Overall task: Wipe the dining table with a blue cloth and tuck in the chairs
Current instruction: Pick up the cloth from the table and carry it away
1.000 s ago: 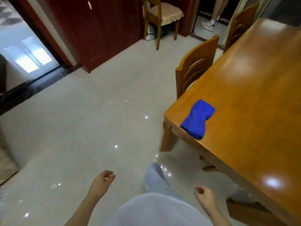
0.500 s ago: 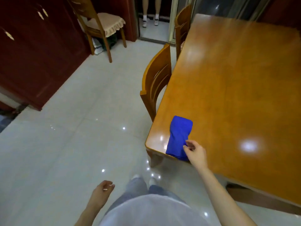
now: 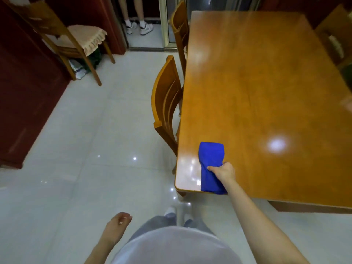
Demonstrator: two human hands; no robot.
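Since half a second ago, the right hand [image 3: 222,171] has slid up from the near end of the blue cloth [image 3: 210,159] to its middle, and the cloth is now bunched there.

Head view: the right hand grips the blue cloth, with its fingers curled into the cloth's right side. The cloth lies on the counter [image 3: 266,92], at the near left corner. It is long and thin. Its long side runs from the near edge of the counter toward the far end. The wide, flat end points away from the person. The other end reaches the near edge, right under the person's arm.

The left hand [image 3: 116,227] hangs low over the floor [image 3: 85,149], well apart from the counter. Its fingers are loosely curled and it holds nothing.

A wooden chair [image 3: 165,103] stands at the left side of the counter, with its back just beside the edge. A second chair [image 3: 180,25] stands farther along the same side. Another chair with a cushion [image 3: 62,40] stands well apart, by the dark red cabinet [image 3: 28,92]. Someone's legs [image 3: 137,16] show in the doorway at the top. The counter top is shiny, with a bright spot of light on it.
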